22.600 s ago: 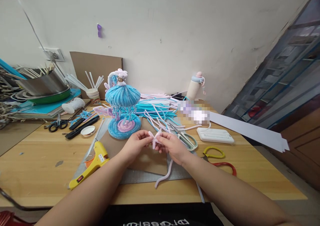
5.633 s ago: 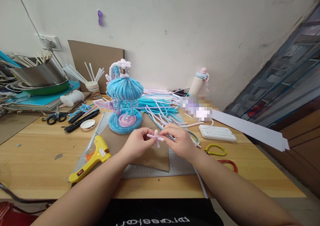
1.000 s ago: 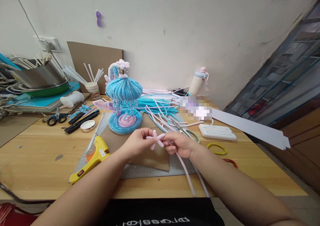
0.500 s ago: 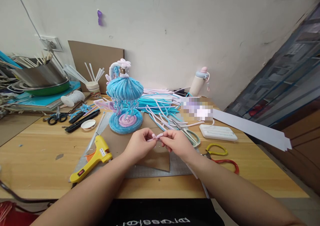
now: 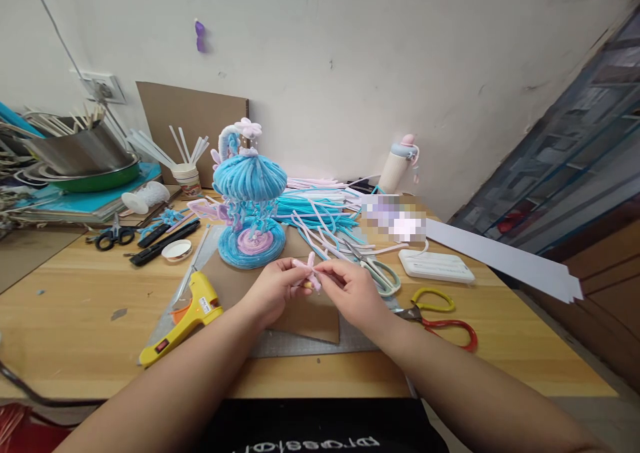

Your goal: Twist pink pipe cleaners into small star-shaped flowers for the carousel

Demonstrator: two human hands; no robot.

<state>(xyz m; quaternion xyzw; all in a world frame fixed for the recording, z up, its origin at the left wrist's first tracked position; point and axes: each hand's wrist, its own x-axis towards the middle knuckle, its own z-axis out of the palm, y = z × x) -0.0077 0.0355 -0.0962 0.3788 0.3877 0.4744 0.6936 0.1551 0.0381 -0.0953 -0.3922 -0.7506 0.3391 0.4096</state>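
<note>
Both my hands meet over a brown cardboard sheet and pinch a small pink pipe-cleaner flower. My left hand grips it from the left with closed fingers. From the right, my right hand pinches the petals. Just beyond stands a blue and pink pipe-cleaner carousel model. A heap of blue and pink pipe cleaners lies behind my right hand.
A yellow glue gun lies to the left. Green-handled scissors and yellow-and-red scissors lie to the right, near a white flat device. Black scissors, a cup of sticks and pots crowd the back left.
The long pink pipe-cleaner tail that hung from my right hand a second ago is out of sight. Both hands stayed together, and the flower is turned petals-up between them.
</note>
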